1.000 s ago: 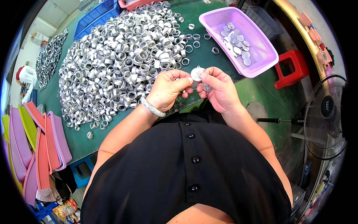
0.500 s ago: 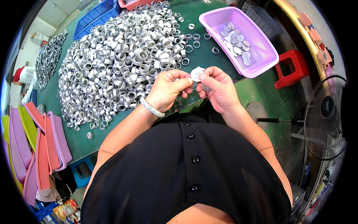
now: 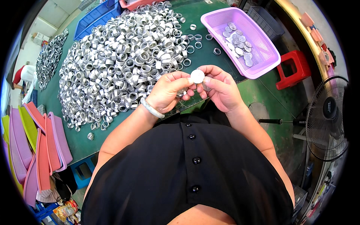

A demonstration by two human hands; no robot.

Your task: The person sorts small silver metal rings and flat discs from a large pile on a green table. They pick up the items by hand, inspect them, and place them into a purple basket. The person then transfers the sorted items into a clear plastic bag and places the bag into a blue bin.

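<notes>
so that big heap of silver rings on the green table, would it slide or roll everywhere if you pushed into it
Probably yes. The heap of silver rings is loose short round bands, so pushed ones would likely slide and spill, and any on edge could roll; strays already lie scattered on the green table. They look like stiff, thin metal, so likely light singly. The left hand and right hand pinch a small silver disc.

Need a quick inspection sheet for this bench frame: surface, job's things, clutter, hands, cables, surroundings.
Surface: green table, largely covered.
Job's things: silver disc pinched between both hands; big pile of silver rings; purple basket holding a few discs.
Clutter: loose rings beside the pile.
Grippers: left hand and right hand both grip the disc.
Cables: nothing seen.
Surroundings: red stool, floor fan, stacked coloured trays.
</notes>
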